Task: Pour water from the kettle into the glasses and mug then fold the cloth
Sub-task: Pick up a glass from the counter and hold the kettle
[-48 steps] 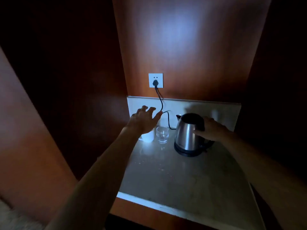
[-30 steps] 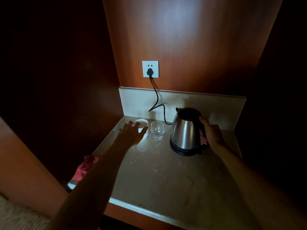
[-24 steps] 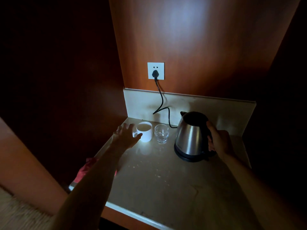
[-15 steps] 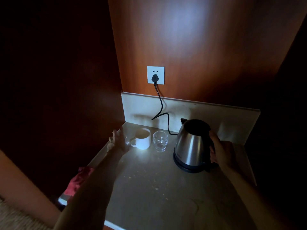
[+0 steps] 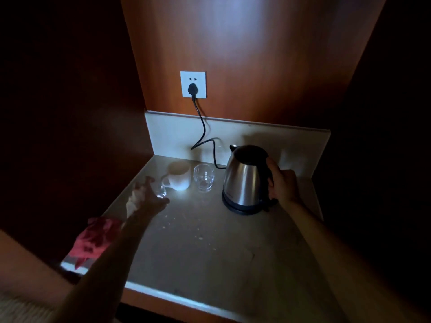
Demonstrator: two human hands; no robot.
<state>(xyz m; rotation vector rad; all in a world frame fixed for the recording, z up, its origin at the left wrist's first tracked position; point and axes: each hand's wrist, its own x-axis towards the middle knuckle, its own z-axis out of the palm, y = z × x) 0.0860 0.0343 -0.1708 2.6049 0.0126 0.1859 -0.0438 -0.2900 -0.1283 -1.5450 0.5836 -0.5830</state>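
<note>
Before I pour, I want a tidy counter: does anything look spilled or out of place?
Pale specks dot the counter near its middle. The red cloth lies crumpled at the left front corner. Mug, clear glass and kettle stand upright.

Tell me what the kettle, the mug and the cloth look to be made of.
Kettle: brushed metal body, likely stainless steel, with a soft vertical sheen; lid, handle and base look like black plastic.
Mug: matte white, opaque, probably ceramic, though blur leaves it open.
Cloth: red fabric, crumpled into soft folds at the counter's left edge; weave too dim to tell.
</note>
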